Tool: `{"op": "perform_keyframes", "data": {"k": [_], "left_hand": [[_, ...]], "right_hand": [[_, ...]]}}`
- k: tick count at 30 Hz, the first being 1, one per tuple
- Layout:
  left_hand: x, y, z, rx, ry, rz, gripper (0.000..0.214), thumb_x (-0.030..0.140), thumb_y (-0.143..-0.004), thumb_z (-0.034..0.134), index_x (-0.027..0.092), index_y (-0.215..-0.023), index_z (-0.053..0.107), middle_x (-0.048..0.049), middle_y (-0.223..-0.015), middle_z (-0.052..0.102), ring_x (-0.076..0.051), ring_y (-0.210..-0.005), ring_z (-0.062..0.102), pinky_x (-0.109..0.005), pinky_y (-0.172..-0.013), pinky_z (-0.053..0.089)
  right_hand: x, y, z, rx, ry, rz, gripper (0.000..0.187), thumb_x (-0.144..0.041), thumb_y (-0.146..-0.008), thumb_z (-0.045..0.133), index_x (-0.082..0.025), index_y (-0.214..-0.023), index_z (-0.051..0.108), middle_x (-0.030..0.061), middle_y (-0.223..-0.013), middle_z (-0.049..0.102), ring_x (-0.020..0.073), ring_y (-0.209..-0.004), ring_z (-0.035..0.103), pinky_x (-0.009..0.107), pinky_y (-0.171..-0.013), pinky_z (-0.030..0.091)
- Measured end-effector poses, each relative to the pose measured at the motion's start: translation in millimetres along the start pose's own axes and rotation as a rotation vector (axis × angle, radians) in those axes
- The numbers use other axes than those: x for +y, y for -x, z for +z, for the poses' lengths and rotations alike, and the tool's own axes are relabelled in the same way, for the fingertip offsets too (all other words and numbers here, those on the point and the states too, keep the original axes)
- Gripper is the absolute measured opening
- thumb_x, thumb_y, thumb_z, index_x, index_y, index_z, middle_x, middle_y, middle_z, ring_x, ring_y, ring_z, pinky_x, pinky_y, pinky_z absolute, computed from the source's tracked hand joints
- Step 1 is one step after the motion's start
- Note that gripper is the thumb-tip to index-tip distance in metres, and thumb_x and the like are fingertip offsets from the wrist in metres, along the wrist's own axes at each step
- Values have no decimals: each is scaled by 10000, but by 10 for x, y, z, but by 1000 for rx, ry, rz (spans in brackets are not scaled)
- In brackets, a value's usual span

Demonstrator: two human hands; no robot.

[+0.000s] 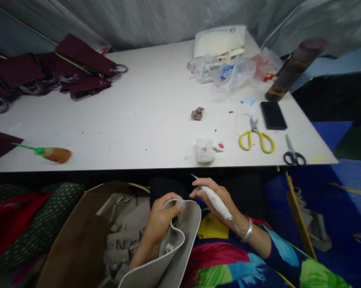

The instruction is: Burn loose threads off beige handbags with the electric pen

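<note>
Below the front edge of the white table (144, 104), my left hand (159, 224) pinches the curved edge of a beige leather piece (180, 240) over my lap. My right hand (215, 198) is closed round a white pen-shaped tool (215, 200) whose thin metal tip points up and left, close to the leather's edge. A metal bangle sits on my right wrist. Both hands nearly touch at the top of the leather piece.
A cardboard box (78, 236) of beige leather parts stands at my lower left. On the table lie yellow scissors (256, 138), black scissors (293, 154), a black phone (273, 115), a white block (205, 151), a green-tipped glue bottle (48, 153), maroon wallets (57, 70), plastic bags (231, 68) and a brown bottle (293, 70).
</note>
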State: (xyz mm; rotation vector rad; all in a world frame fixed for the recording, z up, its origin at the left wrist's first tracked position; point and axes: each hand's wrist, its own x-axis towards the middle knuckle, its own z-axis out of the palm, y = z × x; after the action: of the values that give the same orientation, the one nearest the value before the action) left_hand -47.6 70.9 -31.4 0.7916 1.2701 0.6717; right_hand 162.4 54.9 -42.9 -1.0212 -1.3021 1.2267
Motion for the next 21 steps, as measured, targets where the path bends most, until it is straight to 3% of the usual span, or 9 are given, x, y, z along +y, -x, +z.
{"op": "perform_keyframes", "data": {"k": [4, 8, 10, 12, 15, 18, 21], "left_hand": [[15, -10, 7, 7, -2, 16, 401, 427, -633, 922, 138, -771, 679, -4, -684, 595, -117, -631, 495, -211, -609, 388], [29, -20, 21, 11, 16, -10, 435, 442, -599, 939, 138, -767, 676, -6, -686, 595, -127, -637, 506, -214, -603, 393], [32, -32, 23, 14, 20, -19, 442, 456, -600, 937, 139, -762, 676, -7, -684, 592, -130, -633, 505, -216, -600, 392], [38, -46, 28, 13, 9, -10, 443, 467, -600, 934, 137, -747, 678, -11, -685, 590, -132, -636, 502, -218, -601, 391], [61, -54, 45, 0, -32, 7, 428, 476, -620, 917, 136, -736, 684, -13, -689, 581, -134, -644, 488, -220, -604, 387], [85, -53, 63, -5, -100, 27, 414, 494, -665, 885, 141, -738, 681, -12, -680, 565, -135, -650, 469, -218, -605, 377], [92, -65, 65, -4, -137, 41, 421, 516, -692, 863, 143, -733, 670, -13, -680, 558, -139, -658, 468, -218, -609, 379]], "right_hand": [[20, 9, -190, 180, 106, -136, 377, -536, -1072, 642, -218, -1266, 697, 76, -1032, 713, 216, -845, 709, 321, -769, 608], [79, -15, -528, 521, 192, -109, 341, -478, -1109, 584, -209, -1314, 637, 24, -812, 693, 170, -583, 637, 272, -552, 562], [136, -106, -728, 577, 246, -130, 300, -450, -1115, 571, -213, -1294, 614, 21, -825, 703, 180, -609, 669, 276, -569, 572], [209, -262, -927, 539, 366, -208, 246, -427, -1089, 612, -212, -1209, 632, 60, -975, 725, 228, -820, 730, 338, -739, 611], [338, -554, -1169, 424, 648, -279, 233, -351, -1049, 656, -207, -1232, 647, 110, -1186, 704, 284, -1092, 683, 427, -968, 550], [460, -796, -1291, 288, 874, -327, 332, -246, -1012, 660, -180, -1333, 604, 148, -1282, 670, 313, -1167, 636, 459, -1001, 519], [540, -915, -1306, 195, 1000, -323, 363, -138, -970, 647, -167, -1329, 600, 152, -1257, 676, 316, -1089, 642, 441, -938, 523]]}}
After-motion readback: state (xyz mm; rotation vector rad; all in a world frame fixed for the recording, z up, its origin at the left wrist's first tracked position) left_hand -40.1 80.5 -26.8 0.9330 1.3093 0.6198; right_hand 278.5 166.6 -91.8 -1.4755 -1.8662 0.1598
